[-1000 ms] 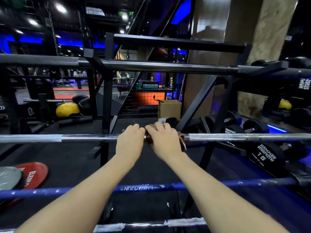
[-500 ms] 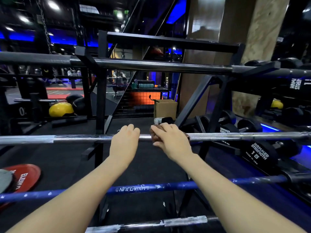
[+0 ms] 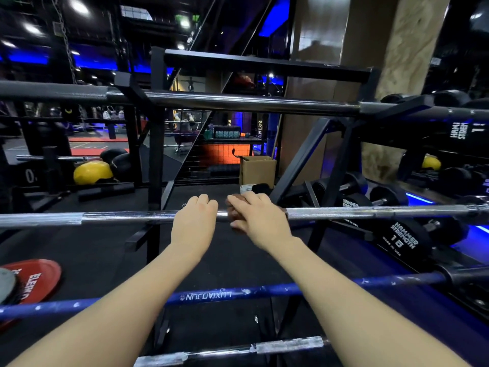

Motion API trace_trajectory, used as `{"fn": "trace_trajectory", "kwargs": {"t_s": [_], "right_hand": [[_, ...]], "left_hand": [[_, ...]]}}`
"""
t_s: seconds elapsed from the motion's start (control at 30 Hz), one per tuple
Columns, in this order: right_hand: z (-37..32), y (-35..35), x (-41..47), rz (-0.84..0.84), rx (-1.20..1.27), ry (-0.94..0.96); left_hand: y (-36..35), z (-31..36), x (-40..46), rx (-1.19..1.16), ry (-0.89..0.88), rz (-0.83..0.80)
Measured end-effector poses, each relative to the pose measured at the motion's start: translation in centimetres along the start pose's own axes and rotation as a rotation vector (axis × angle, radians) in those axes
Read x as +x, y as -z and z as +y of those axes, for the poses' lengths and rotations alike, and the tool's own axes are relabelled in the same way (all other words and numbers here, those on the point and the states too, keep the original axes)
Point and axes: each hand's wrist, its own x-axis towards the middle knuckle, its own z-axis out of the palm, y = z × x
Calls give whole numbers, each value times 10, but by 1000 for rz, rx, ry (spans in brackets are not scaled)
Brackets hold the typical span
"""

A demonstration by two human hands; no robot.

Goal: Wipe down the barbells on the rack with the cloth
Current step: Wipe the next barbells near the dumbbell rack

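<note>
Right hand (image 3: 258, 217) slid cloth (image 3: 232, 214) rightward along barbell (image 3: 370, 211).

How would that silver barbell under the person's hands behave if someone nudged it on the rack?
The silver barbell is a round steel shaft, so it would probably spin or roll along the rack unless steadied. The left hand grips it, perhaps for that reason. It spans the whole frame, so it is likely heavy and stiff. Its knurled stretches should resist slipping.
</note>
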Motion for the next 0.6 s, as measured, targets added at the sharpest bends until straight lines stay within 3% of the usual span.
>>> {"fn": "trace_trajectory", "kwargs": {"t_s": [0.17,0.27,0.43,0.5,0.6], "right_hand": [[79,7,-30,-18,54,-200],[78,9,-26,15,26,-341],[3,-3,-13,94,55,-107],[16,-1,-11,34,74,-88],[71,4,-28,48,82,-235]], "left_hand": [[0,0,-1,-46,35,-27],[5,4,-1,-58,37,-28],[9,7,-2,-36,28,-23],[11,5,-3,-36,26,-27],[11,5,-4,-52,37,-40]]}}
